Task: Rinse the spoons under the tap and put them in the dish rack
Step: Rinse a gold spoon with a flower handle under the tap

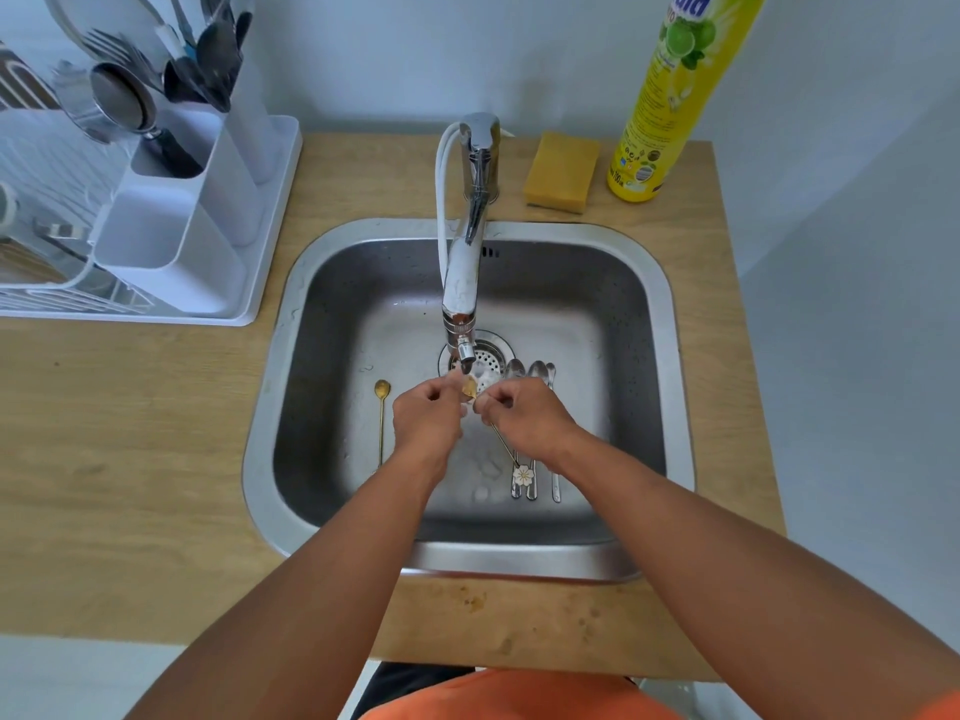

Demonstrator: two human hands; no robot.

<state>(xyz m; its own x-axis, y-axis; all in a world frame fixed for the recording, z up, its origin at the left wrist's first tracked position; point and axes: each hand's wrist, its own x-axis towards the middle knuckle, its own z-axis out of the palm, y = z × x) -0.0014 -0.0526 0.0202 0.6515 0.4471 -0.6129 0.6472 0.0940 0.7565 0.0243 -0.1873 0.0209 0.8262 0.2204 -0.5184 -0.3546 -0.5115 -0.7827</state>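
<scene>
My right hand (524, 415) grips a thin gold spoon (469, 389) by its stem; a white flower charm (523, 475) hangs at the handle's end. The bowl sits right under the tap spout (464, 350), where water runs. My left hand (428, 413) pinches or rubs the spoon's bowl. Another gold spoon (382, 407) lies on the sink floor to the left. Three silver spoons (535, 376) lie side by side on the right, partly hidden by my right hand. The white dish rack (171, 241) stands at the left, its cutlery holder filled with spoons and forks.
The steel sink (670, 324) is set in a wooden counter (130, 433). A yellow sponge (561, 171) and a tall yellow dish soap bottle (660, 111) stand behind the sink at the right. The drain strainer (491, 356) lies below the spout.
</scene>
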